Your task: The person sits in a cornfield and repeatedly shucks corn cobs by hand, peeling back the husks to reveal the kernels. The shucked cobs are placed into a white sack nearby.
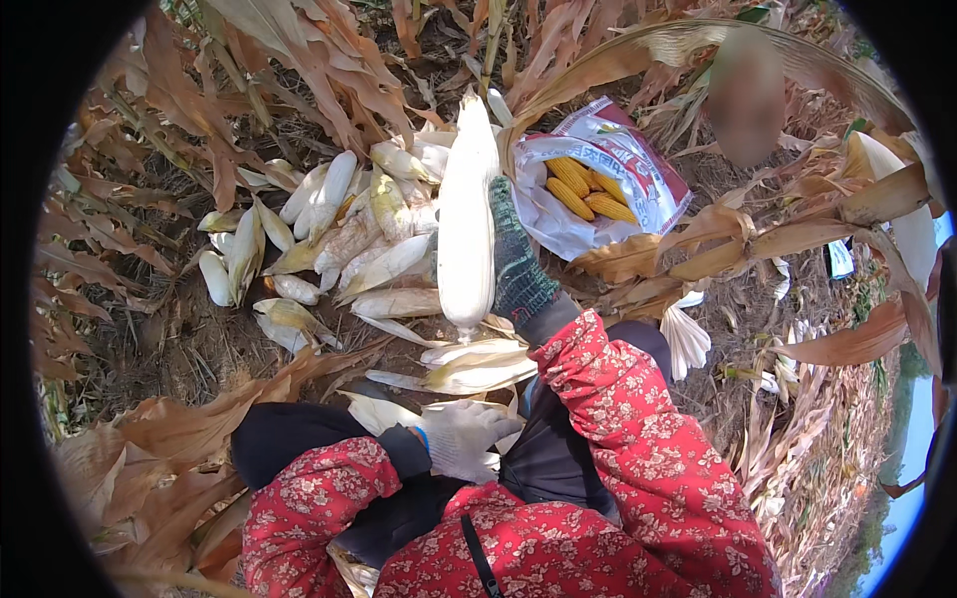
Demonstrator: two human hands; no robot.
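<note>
Upright in front of me stands a big ear of corn in its pale husk, tip away from me. My right hand, in a dark green knit glove, grips it from the right; most of the fingers are hidden behind it. Low over my lap, my left hand in a whitish glove lies with its fingers stretched to the right, apparently holding nothing. Loose husks lie just beyond it. To the left of the held ear spreads a heap of unhusked corn ears.
A white and red printed sack lies open at the far right, with several husked yellow cobs in its mouth. Dry corn stalks and leaves surround the ground. A long dry leaf arches over the sack.
</note>
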